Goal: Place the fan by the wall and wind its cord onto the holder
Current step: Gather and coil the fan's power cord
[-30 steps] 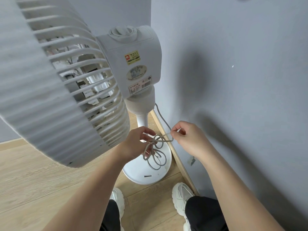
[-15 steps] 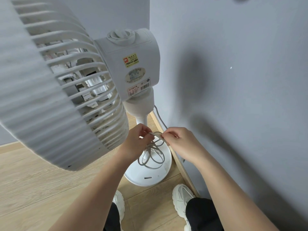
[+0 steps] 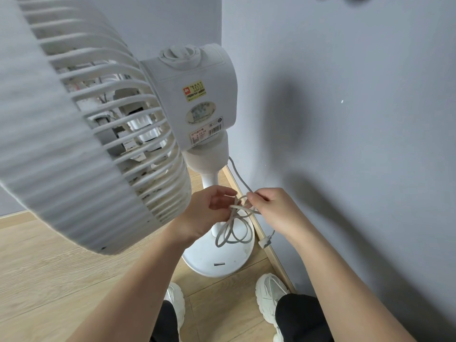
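Hanging beside the fan [image 3: 204, 99] pole, cord [image 3: 230, 234] loops are held by the left hand [image 3: 204, 218], fingers curled; one strand is pinched in the right hand [image 3: 274, 208].

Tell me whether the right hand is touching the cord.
Touching. The head view shows the right hand pinching the grey cord at its fingertips, above the hanging loops.

Fan grille [image 3: 74, 144], 9 o'clock: white moulded plastic, ribbed, matt. Motor housing [image 3: 170, 77]: smooth white plastic, slight sheen; paper stickers [image 3: 195, 91], one glossy. Base [image 3: 222, 262], 6 o'clock: smooth, glossy white plastic. Cord [image 3: 232, 233]: grey, smooth rubbery jacket. Floor [image 3: 49, 280], 8 o'clock: light wood-grain planks, matt. Wall [image 3: 345, 144], 3 o'clock: grey paint, matt. Shoes [image 3: 269, 292]: white mesh cloth. Trousers [image 3: 301, 317]: black cloth.
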A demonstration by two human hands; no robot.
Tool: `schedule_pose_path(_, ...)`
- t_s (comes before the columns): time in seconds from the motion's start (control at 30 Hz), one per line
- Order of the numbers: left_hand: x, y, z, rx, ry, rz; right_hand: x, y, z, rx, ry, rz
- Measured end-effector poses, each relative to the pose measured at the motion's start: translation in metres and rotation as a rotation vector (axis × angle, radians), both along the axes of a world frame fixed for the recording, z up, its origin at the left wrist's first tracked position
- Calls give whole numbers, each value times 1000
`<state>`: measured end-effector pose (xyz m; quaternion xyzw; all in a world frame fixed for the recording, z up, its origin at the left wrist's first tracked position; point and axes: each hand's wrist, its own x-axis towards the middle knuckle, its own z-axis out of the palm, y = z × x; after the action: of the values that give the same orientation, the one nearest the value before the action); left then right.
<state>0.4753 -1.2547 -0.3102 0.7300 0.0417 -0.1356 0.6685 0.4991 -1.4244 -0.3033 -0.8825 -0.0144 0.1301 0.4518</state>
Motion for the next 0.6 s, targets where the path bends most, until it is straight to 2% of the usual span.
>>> schedule_pose_path(0.07, 0, -2, -2, 103, -44, 49, -2, 2, 0, 41, 19, 12)
schedule_pose_path(0.13, 0, -2, -5, 297, -78, 126, -2, 4, 2, 112, 48, 0)
schedule_pose_path(0.2, 0, 1, -8, 494, -38, 184, -2, 4, 2, 178, 73, -29)
schedule_pose_path(0.27, 0, 3, -8, 574, 42, 158, -1, 4, 3, 224, 63, -72)
schedule_pose_path(0.43, 0, 3, -3, 583, 139, 188, -1, 4, 2, 252, 31, -86)
schedule_pose_path(0.6, 0, 3, 0, 311, 132, 119, 0, 4, -2, 254, 9, -99)
